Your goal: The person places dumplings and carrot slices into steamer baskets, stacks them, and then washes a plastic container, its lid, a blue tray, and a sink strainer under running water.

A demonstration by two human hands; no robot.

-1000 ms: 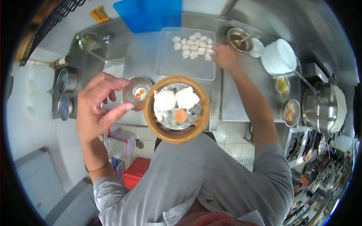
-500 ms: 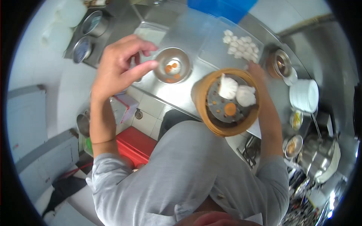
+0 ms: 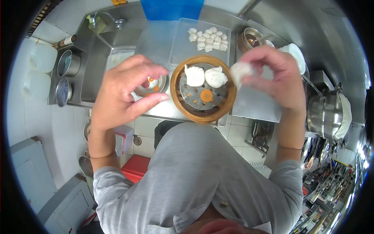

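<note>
My right hand [image 3: 278, 74] pinches a white dumpling [image 3: 240, 72], slightly blurred, just off the right side of a round bamboo steamer [image 3: 204, 118]. Inside the steamer, two white dumplings sit side by side on a perforated metal plate [image 3: 187, 84], with an orange carrot slice [image 3: 206, 95] below them and small orange bits around it. My left hand [image 3: 122, 91] is held to the steamer's left, thumb and fingers apart around nothing. It partly hides a metal bowl [image 3: 165, 86] with carrot slices. Behind the steamer, several more dumplings [image 3: 208, 40] lie on a clear plastic tray [image 3: 178, 48].
A sink [image 3: 87, 62] with a tap [image 3: 107, 17] is at the left. Behind the tray stands a blue container [image 3: 171, 9]. To the right are a metal pot with a spoon [image 3: 249, 38], white plates [image 3: 295, 54] and a large metal pot [image 3: 323, 113].
My right hand has come back from the tray holding a dumpling. The view has turned, so the steamer appears further left. My left hand stays open and now overlaps the metal bowl.
</note>
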